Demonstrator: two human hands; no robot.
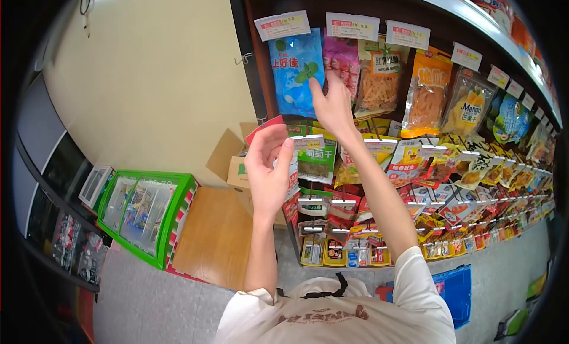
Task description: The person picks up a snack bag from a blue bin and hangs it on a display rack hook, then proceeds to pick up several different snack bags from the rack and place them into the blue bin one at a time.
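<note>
Your right fingers [316, 89] are up on the right edge of the blue bag [293, 71], close together, right where it meets the pink bag [341, 56]. Whether they pinch it or just press on it, I cannot tell. The blue bag hangs in the top row at the rack's [261, 77] left end, under a white price tag [283, 25]. Your right hand [333, 107] reaches up there with the arm stretched across the lower rows.

Your left fingers [278, 139] are curled around a red packet [265, 126], and its corner pokes out above them. Your left hand [269, 172] holds it up in front of the second row, just beside the green bag [317, 163] and below the blue bag.

Further right in the top row hang an orange bag [425, 95] and a mango bag [471, 110]. The lower hooks are packed with small snack packs. Left of the rack a cardboard box [240, 172] stands open against the wall [148, 77], and a green case [145, 213] sits on the floor further left. A blue basket [453, 290] shows down by your right elbow.
</note>
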